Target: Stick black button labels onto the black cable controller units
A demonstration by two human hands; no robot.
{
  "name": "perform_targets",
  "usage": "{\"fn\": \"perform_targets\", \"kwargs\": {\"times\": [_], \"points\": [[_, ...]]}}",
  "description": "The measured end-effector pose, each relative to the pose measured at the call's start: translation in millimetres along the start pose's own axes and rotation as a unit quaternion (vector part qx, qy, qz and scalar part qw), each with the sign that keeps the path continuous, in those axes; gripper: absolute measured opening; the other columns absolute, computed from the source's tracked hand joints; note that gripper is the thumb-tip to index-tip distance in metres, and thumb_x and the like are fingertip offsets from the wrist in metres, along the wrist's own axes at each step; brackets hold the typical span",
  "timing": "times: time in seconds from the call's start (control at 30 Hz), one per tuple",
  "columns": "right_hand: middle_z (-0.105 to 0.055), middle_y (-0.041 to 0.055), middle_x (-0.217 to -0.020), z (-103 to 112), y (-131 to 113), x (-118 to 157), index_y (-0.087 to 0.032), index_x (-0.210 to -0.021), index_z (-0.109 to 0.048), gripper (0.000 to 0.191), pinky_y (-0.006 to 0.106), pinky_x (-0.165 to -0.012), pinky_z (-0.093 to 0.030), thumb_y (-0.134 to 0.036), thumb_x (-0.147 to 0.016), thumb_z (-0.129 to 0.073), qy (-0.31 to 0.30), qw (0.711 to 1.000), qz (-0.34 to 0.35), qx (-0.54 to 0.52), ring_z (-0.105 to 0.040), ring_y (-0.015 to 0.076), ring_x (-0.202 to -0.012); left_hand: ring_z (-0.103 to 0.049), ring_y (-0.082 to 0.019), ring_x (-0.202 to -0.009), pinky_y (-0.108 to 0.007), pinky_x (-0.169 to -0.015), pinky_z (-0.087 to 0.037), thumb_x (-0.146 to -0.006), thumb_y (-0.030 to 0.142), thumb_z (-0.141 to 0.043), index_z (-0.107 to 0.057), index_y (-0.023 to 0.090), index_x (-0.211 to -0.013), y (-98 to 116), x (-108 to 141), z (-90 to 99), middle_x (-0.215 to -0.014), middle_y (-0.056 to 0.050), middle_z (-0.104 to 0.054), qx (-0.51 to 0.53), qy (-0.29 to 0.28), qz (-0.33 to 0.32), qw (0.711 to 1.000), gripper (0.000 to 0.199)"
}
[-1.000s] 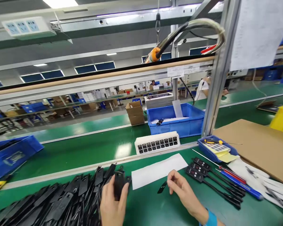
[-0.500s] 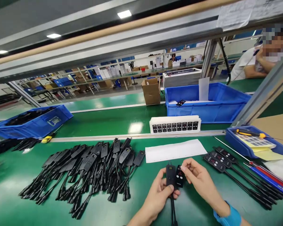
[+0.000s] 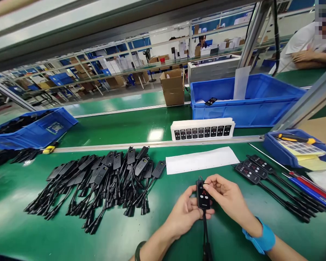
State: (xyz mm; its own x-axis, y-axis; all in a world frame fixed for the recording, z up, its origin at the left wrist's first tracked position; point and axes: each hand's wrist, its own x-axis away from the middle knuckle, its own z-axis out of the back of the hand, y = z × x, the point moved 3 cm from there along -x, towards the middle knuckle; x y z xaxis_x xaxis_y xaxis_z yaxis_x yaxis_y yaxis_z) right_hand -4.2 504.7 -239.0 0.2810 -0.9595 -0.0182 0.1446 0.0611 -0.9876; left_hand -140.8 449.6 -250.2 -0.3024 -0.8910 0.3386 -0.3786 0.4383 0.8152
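My left hand (image 3: 184, 209) is wrapped round a small black controller box (image 3: 198, 186), held upright with its cables hanging toward me. A black label sticker (image 3: 204, 200) with red marks and white ovals lies over the face of the box. My right hand (image 3: 225, 194) pinches the upper right edge of that sticker; whether the whole sticker touches the box I cannot tell. To the left lies a heap of black controllers (image 3: 99, 175) with cables. On the right, several labelled controllers (image 3: 248, 174) lie side by side.
A blank white strip (image 3: 201, 160) lies ahead, with a label sheet stack (image 3: 202, 129) behind it. Blue bins (image 3: 233, 108) stand at the back and left. At right are a small blue tray (image 3: 274, 154) and screwdrivers (image 3: 312, 185). A person (image 3: 304, 50) sits beyond.
The sticker was beside the box, in my right hand; now it is over the box's front. My view has tilted downward.
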Motion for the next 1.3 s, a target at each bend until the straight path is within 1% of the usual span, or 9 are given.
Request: {"fn": "perform_targets", "kwargs": {"times": [0.2, 0.4, 0.83, 0.87, 0.93, 1.03, 1.1, 1.17, 1.3], "points": [[-0.056, -0.0012, -0.062, -0.8, 1.9, 0.7, -0.02, -0.078, -0.061, 0.022, 0.022, -0.046, -0.048, -0.042, -0.08, -0.063, 0.005, 1.0, 0.002, -0.001, -0.053, 0.0128, -0.054, -0.069, -0.02, -0.084, -0.034, -0.079, -0.051, -0.07, 0.032, -0.076, -0.044, 0.016, -0.118, 0.9, 1.3, -2.1, -0.089, -0.008, -0.068, 0.001, -0.02, -0.01, 1.0, 0.06], [-0.054, -0.0018, -0.06, -1.5, 1.0, 1.3, -0.02, -0.077, -0.061, 0.019, 0.022, -0.046, -0.047, -0.039, -0.078, -0.063, 0.019, 1.0, -0.003, -0.001, -0.051, 0.012, -0.053, -0.068, -0.016, -0.077, -0.03, -0.076, -0.051, -0.073, 0.034, -0.074, -0.043, 0.016, -0.117, -1.3, 0.8, -3.3, -0.082, -0.005, -0.069, -0.014, -0.019, -0.021, 1.0, 0.057], [-0.052, -0.0016, -0.058, -1.2, -2.6, 1.4, -0.018, -0.076, -0.059, 0.02, 0.023, -0.047, -0.044, -0.038, -0.078, -0.061, 0.023, 0.999, -0.022, 0.03, -0.05, 0.0123, -0.053, -0.067, -0.018, -0.081, -0.032, -0.077, -0.049, -0.072, 0.039, -0.074, -0.043, 0.017, -0.119, -3.0, 0.8, -4.1, -0.082, -0.005, -0.067, -0.037, -0.017, -0.032, 0.999, 0.06], [-0.052, -0.0018, -0.059, -1.1, -1.6, 1.4, -0.018, -0.077, -0.059, 0.02, 0.023, -0.047, -0.044, -0.038, -0.078, -0.061, 0.026, 0.999, -0.02, 0.031, -0.051, 0.0123, -0.053, -0.067, -0.018, -0.081, -0.032, -0.077, -0.049, -0.073, 0.039, -0.074, -0.043, 0.017, -0.118, -3.4, 0.7, -3.9, -0.082, -0.005, -0.067, -0.039, -0.016, -0.034, 0.999, 0.059], [-0.053, -0.0031, -0.06, 0.0, 2.0, 1.4, -0.019, -0.088, -0.057, 0.021, 0.023, -0.047, -0.044, -0.037, -0.078, -0.063, 0.037, 0.999, -0.016, 0.031, -0.051, 0.0122, -0.052, -0.067, -0.018, -0.079, -0.032, -0.077, -0.05, -0.074, 0.039, -0.073, -0.043, 0.016, -0.116, -4.2, 0.6, -3.3, -0.081, -0.005, -0.067, -0.045, -0.014, -0.035, 0.998, 0.056], [-0.05, -0.0059, -0.062, 2.5, 9.2, 0.5, -0.022, -0.104, -0.047, 0.034, 0.023, -0.045, -0.044, -0.037, -0.078, -0.064, 0.047, 0.998, -0.014, 0.043, -0.051, 0.0119, -0.051, -0.068, -0.018, -0.077, -0.033, -0.076, -0.051, -0.074, 0.036, -0.073, -0.043, 0.017, -0.112, -4.3, 0.6, -2.1, -0.081, -0.006, -0.068, -0.047, -0.012, -0.033, 0.998, 0.052], [-0.049, -0.005, -0.067, 2.9, 13.8, -0.8, -0.022, -0.105, -0.046, 0.035, 0.023, -0.046, -0.046, -0.04, -0.08, -0.063, 0.035, 0.998, -0.015, 0.059, -0.052, 0.0121, -0.054, -0.069, -0.02, -0.078, -0.034, -0.076, -0.052, -0.071, 0.034, -0.075, -0.044, 0.018, -0.11, -2.9, 0.6, -1.2, -0.087, -0.007, -0.069, -0.035, -0.013, -0.03, 0.999, 0.052], [-0.05, -0.0027, -0.074, 0.8, 17.1, -2.1, -0.022, -0.107, -0.048, 0.034, 0.023, -0.048, -0.048, -0.041, -0.082, -0.06, 0.007, 0.998, -0.015, 0.064, -0.054, 0.0129, -0.059, -0.07, -0.021, -0.078, -0.035, -0.075, -0.054, -0.071, 0.032, -0.074, -0.046, 0.018, -0.109, -0.6, 0.2, 0.1, -0.092, -0.009, -0.069, -0.016, -0.012, -0.023, 1.0, 0.049], [-0.059, 0.0028, -0.09, -12.1, 18.7, -0.1, -0.023, -0.122, -0.047, 0.045, 0.03, -0.061, -0.053, -0.037, -0.081, -0.059, -0.083, 0.994, -0.013, 0.07, -0.059, 0.0171, -0.072, -0.07, -0.022, -0.072, -0.034, -0.068, -0.055, -0.081, 0.039, -0.06, -0.049, 0.016, -0.105, 5.3, -1.7, 4.4, -0.088, -0.01, -0.07, 0.02, 0.005, -0.014, 1.0, 0.035]]}}
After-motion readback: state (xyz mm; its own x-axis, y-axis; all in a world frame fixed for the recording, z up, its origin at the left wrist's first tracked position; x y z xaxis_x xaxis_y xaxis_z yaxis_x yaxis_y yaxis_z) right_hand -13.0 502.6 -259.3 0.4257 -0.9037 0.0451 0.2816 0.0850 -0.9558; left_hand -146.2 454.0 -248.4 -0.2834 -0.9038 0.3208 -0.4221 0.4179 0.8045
